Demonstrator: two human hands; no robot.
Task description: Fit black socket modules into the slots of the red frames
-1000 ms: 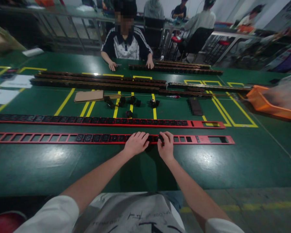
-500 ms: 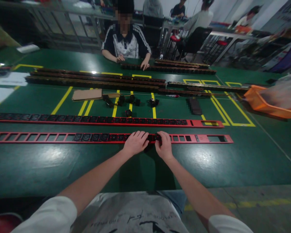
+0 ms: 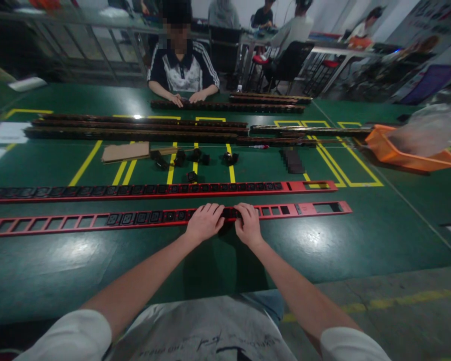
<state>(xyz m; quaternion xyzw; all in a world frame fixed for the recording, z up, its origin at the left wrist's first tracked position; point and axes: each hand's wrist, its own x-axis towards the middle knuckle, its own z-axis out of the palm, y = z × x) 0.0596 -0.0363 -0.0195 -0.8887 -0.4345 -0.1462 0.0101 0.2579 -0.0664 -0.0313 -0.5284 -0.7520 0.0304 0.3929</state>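
Observation:
The nearer red strip (image 3: 93,221) lies across the green table, with black sockets (image 3: 142,217) in its middle part and bare square openings toward both ends. Over its filled part, my left hand (image 3: 206,220) rests with bent fingers wrapped over the strip. Just to the right, my right hand (image 3: 248,222) is curled on the same strip, thumb and fingers at a black socket. Between the two hands a short stretch of black sockets shows. Behind lies a second red strip (image 3: 304,186), filled with black sockets along most of its length.
Loose black parts (image 3: 191,176), a cardboard piece (image 3: 126,152) and long dark strips (image 3: 135,131) lie beyond the red strips. An orange bin (image 3: 409,153) with clear plastic stands at the right. Across the table sits a person (image 3: 182,70), hands on another strip.
The view has shifted, so most things appear further left. My hands stay at the same part of the strip and look slightly closer together. The other person's hands have come together.

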